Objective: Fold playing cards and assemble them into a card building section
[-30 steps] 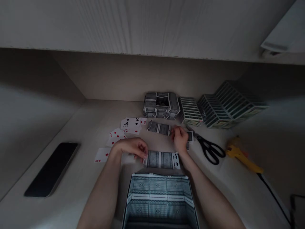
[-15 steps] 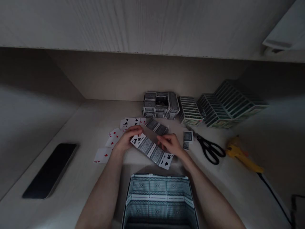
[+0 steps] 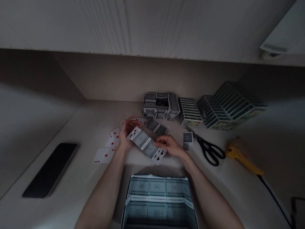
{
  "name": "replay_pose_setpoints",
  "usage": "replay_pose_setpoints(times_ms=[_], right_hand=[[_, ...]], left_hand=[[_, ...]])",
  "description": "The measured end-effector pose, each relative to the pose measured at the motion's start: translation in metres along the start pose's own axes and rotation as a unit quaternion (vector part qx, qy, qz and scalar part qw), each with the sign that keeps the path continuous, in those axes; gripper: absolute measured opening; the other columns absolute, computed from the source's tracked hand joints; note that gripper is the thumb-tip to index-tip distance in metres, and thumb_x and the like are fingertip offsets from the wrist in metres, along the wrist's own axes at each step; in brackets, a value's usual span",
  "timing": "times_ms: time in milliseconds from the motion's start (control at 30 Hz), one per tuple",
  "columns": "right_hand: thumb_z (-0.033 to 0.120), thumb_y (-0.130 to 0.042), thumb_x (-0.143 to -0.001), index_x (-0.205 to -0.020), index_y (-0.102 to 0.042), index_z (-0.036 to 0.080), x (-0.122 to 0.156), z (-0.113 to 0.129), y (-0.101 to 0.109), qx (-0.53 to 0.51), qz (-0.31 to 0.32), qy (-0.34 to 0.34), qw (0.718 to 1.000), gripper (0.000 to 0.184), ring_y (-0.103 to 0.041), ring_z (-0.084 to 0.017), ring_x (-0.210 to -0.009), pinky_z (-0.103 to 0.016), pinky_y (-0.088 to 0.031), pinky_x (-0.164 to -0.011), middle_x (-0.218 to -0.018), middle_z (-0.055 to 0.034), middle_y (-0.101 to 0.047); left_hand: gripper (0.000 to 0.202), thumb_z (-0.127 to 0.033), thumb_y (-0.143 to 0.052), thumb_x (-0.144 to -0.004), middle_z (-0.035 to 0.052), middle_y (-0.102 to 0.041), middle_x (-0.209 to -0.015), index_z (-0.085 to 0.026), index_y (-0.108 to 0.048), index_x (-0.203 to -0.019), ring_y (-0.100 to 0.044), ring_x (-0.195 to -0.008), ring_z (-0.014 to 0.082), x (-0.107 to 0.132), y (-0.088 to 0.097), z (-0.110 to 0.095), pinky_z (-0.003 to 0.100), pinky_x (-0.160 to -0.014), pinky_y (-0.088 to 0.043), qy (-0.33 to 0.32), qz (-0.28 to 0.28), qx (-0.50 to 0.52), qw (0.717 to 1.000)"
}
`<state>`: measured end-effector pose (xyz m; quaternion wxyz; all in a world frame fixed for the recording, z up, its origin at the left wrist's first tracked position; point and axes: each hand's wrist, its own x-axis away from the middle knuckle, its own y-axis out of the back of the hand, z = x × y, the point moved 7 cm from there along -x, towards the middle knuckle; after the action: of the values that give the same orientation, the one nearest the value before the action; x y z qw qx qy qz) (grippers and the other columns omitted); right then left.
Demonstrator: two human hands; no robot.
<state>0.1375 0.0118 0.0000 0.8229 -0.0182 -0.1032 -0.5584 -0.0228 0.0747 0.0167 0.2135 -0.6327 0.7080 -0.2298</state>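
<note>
A strip of joined playing cards slants above the tabletop, patterned backs up in the middle and club faces at both ends. My right hand pinches its lower right part between thumb and fingers. At the upper left end is my left hand, its fingers apart and curved behind the strip; whether they touch it I cannot tell. Behind the strip lies another piece of patterned cards. Loose diamond cards lie left of my left hand. Nearest me stands an open box made of cards.
A card-built structure with an opening stands at the back wall, beside stacked boxes of cards. To the right lie black scissors, small card pieces and a yellow glue gun with its cord. A phone lies left. A shelf edge overhangs.
The strip has shifted slightly left and up. My left hand has loosened from its end and spread its fingers, while my right hand has moved left and taken hold of it.
</note>
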Motion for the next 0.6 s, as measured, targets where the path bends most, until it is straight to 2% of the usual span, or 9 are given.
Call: replay_pose_setpoints(times_ms=[133, 233, 267, 333, 433, 500, 600], right_hand=[[0.047, -0.06, -0.065, -0.063, -0.055, 0.018, -0.003, -0.003, 0.012, -0.037, -0.082, -0.009, 0.996, 0.029, -0.036, -0.007, -0.034, -0.019, -0.028, -0.03, -0.046, 0.0067, -0.046], [0.051, -0.059, -0.065, -0.062, -0.052, 0.02, -0.007, -0.005, 0.018, -0.05, -0.152, 0.005, 0.987, 0.031, -0.037, -0.009, -0.03, -0.021, -0.029, -0.029, -0.04, 0.0074, -0.045], [0.051, -0.058, -0.065, -0.062, -0.051, 0.02, -0.007, -0.006, 0.019, -0.052, -0.168, 0.009, 0.984, 0.032, -0.038, -0.009, -0.029, -0.022, -0.029, -0.029, -0.039, 0.0073, -0.045], [0.052, -0.055, -0.068, -0.063, -0.05, 0.021, -0.008, -0.008, 0.02, -0.046, -0.202, 0.019, 0.978, 0.032, -0.039, -0.01, -0.028, -0.022, -0.028, -0.029, -0.037, 0.0067, -0.047], [0.049, -0.05, -0.073, -0.062, -0.049, 0.021, -0.004, -0.008, 0.025, -0.011, -0.265, 0.046, 0.963, 0.03, -0.041, -0.011, -0.029, -0.023, -0.029, -0.03, -0.038, 0.0058, -0.047], [0.047, -0.048, -0.075, -0.062, -0.049, 0.021, -0.001, -0.008, 0.029, 0.025, -0.302, 0.06, 0.951, 0.029, -0.043, -0.011, -0.031, -0.023, -0.03, -0.032, -0.039, 0.0052, -0.047], [0.043, -0.046, -0.076, -0.06, -0.049, 0.021, 0.005, -0.003, 0.033, 0.087, -0.34, 0.075, 0.933, 0.028, -0.045, -0.012, -0.035, -0.023, -0.031, -0.036, -0.041, 0.0039, -0.048]], left_hand=[[0.044, -0.055, -0.036, -0.079, 0.0065, -0.063, -0.092, -0.021, -0.059, -0.097, -0.058, -0.088, 0.0177, -0.001, 0.006, -0.004, 0.031, -0.071, -0.046, -0.06, -0.023, -0.032, 0.997], [0.035, -0.047, -0.044, -0.079, 0.0073, -0.061, -0.105, -0.02, -0.064, -0.088, -0.053, -0.103, 0.0192, 0.003, -0.002, -0.008, 0.034, -0.086, -0.042, -0.113, 0.0, -0.166, 0.98], [0.032, -0.044, -0.045, -0.08, 0.0067, -0.059, -0.11, -0.02, -0.065, -0.088, -0.05, -0.107, 0.0195, 0.006, -0.008, -0.009, 0.036, -0.092, -0.038, -0.132, 0.015, -0.236, 0.963], [0.03, -0.038, -0.044, -0.082, 0.0049, -0.054, -0.12, -0.021, -0.065, -0.094, -0.044, -0.115, 0.0194, 0.013, -0.023, -0.006, 0.038, -0.1, -0.03, -0.154, 0.061, -0.377, 0.911], [0.03, -0.034, -0.043, -0.084, 0.0036, -0.044, -0.131, -0.024, -0.06, -0.106, -0.037, -0.122, 0.0192, 0.022, -0.042, 0.005, 0.04, -0.104, -0.025, -0.157, 0.15, -0.501, 0.838], [0.03, -0.033, -0.044, -0.083, 0.0032, -0.039, -0.135, -0.025, -0.059, -0.109, -0.033, -0.125, 0.0194, 0.025, -0.046, 0.01, 0.04, -0.105, -0.024, -0.165, 0.177, -0.539, 0.807], [0.029, -0.031, -0.045, -0.083, 0.0031, -0.04, -0.134, -0.026, -0.059, -0.108, -0.035, -0.124, 0.0195, 0.024, -0.045, 0.011, 0.041, -0.105, -0.025, -0.188, 0.169, -0.557, 0.791]])
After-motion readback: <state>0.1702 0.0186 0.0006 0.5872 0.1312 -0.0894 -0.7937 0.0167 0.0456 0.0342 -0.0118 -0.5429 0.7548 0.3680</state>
